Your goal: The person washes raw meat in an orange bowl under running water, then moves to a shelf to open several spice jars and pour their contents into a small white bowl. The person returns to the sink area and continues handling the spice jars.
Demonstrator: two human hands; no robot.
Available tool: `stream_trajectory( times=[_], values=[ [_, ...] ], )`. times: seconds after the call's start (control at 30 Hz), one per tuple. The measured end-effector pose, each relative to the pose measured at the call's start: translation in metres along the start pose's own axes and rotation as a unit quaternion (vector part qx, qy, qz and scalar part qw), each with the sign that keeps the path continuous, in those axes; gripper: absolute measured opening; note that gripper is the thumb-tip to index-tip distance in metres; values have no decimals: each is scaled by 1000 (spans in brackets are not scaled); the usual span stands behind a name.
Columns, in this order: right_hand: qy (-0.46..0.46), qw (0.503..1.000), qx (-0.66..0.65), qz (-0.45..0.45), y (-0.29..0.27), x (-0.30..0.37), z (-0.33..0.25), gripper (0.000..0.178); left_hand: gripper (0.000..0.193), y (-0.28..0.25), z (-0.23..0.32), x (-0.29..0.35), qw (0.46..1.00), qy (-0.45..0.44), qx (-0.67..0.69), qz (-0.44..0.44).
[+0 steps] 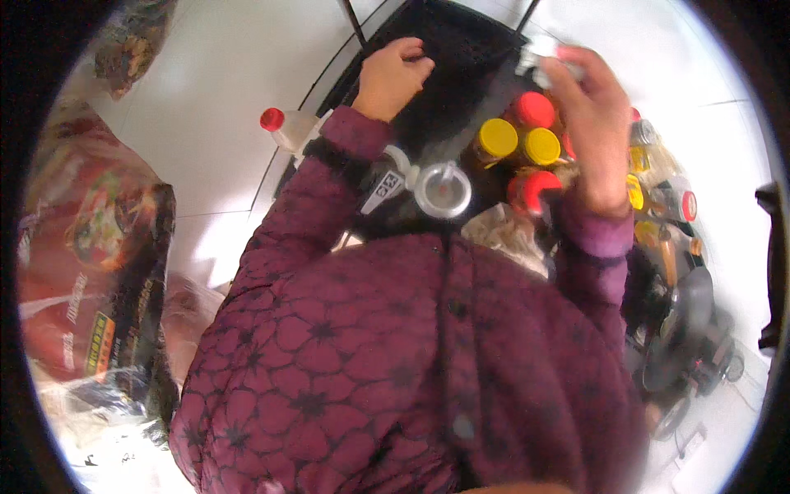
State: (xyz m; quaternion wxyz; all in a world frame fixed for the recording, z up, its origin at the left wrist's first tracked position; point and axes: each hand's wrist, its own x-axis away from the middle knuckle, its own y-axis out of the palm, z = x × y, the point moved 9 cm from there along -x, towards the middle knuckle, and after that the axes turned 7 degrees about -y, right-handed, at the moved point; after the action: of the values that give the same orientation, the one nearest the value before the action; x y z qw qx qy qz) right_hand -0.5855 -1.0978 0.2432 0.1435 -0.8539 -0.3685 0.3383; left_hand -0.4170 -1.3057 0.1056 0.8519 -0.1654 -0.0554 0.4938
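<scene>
At the far edge of a black surface [461, 58], my right hand [594, 111] pinches a crumpled white cloth or tissue [539, 56], slightly smeared by motion. Below that hand cluster jars with a yellow lid [498, 138] and a red lid [535, 109], among several others. My left hand [395, 81] hovers over the black surface with fingers loosely curled and apart, holding nothing I can see. Nearer my body sits a small round clear container [443, 189]. Beside it lies a white plastic piece with dark markings [383, 194].
A bottle with a red cap [288, 128] stands left of my left forearm. Large red packaging [90, 247] fills the left side. Pans [691, 313] and wooden-handled utensils [667, 255] are at the right. A crumpled plastic bag [506, 233] lies before my body.
</scene>
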Motion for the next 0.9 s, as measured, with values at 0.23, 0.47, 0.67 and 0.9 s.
stream_trajectory(
  times=[0.23, 0.47, 0.67, 0.9],
  values=[
    [161, 975, -63, 137, -86, 82, 38, 22, 89, 82, 24, 88, 963, 56, -158, -210],
    [227, 955, -96, 163, -101, 145, 71, 19, 91, 126, 15, 83, 938, 80, -258, -217],
    [232, 947, -151, 161, -91, 166, 75, 17, 81, 153, 5, 69, 928, 96, -213, -289],
    [222, 944, -199, 139, -73, 171, 71, 16, 61, 162, -11, 59, 925, 53, -235, -294]
  ],
)
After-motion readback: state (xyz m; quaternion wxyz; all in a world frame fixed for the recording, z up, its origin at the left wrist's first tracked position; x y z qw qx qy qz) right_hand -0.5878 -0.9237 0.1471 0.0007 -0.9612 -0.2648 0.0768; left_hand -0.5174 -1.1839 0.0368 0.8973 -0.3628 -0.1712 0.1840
